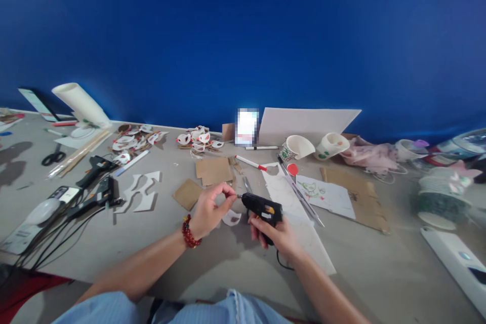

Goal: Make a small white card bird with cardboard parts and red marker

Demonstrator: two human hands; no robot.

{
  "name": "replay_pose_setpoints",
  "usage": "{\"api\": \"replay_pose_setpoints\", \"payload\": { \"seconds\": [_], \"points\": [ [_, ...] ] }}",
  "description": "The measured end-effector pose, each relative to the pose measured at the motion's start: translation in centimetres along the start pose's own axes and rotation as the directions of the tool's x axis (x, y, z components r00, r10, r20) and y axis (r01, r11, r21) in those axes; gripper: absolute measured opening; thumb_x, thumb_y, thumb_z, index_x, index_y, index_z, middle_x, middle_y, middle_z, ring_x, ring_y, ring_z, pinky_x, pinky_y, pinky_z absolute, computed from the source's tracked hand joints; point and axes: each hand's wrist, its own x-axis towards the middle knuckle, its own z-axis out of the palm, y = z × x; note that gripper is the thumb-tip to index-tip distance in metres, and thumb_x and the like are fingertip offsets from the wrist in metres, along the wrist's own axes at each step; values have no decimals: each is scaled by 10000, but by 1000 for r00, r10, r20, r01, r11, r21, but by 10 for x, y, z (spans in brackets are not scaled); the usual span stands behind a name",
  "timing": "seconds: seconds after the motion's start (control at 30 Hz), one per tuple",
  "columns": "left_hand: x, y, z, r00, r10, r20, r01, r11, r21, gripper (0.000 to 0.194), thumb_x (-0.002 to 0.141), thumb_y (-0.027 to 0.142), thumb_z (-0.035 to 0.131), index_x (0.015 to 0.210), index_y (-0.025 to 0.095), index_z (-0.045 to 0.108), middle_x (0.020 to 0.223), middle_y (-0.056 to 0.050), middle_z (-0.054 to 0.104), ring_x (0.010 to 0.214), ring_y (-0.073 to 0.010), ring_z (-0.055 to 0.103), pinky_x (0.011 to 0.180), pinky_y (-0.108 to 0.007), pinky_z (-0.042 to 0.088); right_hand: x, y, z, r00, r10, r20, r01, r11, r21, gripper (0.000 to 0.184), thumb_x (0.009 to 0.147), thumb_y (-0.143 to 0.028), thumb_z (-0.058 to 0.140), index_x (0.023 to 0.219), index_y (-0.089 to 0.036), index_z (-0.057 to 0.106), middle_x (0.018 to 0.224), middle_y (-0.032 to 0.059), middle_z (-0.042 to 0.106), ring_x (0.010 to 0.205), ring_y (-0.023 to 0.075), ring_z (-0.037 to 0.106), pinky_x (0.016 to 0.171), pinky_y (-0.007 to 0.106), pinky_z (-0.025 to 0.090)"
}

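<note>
My right hand [276, 236] grips the handle of a black hot glue gun [261, 207], its nozzle aimed left. The fingertips of my left hand [210, 207] are pinched together just by the nozzle tip; whatever they hold is too small to make out. Below the nozzle, on the grey table [212, 268], lies a small white paper cutout [231, 217] with a dark mark. Brown cardboard pieces [213, 171] sit beyond my left hand. A long white paper sheet [304, 235] extends under and past my right forearm.
Paper birds [199, 136] cluster at the back. Two more glue guns [99, 195] with cords rest at the left, beside white paper offcuts [141, 192]. A red-capped marker [250, 162], paper cups [332, 146] and a bird drawing [326, 195] occupy the right. A blue wall [243, 35] bounds the back.
</note>
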Motion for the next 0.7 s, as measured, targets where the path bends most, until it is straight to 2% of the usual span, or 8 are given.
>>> {"api": "replay_pose_setpoints", "payload": {
  "seconds": [0.4,0.7],
  "points": [
    [-1,-2,2,1000,20,-1,-20,999,42,151,898,286,573,795,194,634,777,-14,677,783,-169,623,767,-248,443,1,0,0,999,23,34,-28,990,136,361,777,-477,685,828,-130,599,543,0,625,363,66,467,368,177,348],
    [-1,-4,3,995,95,13,-95,992,79,102,873,209,588,778,195,623,733,-9,632,746,-166,585,757,-266,427,-1,-5,2,998,23,52,-33,975,220,321,767,-433,690,807,-127,603,523,14,635,346,65,471,342,159,321]
  ]
}}
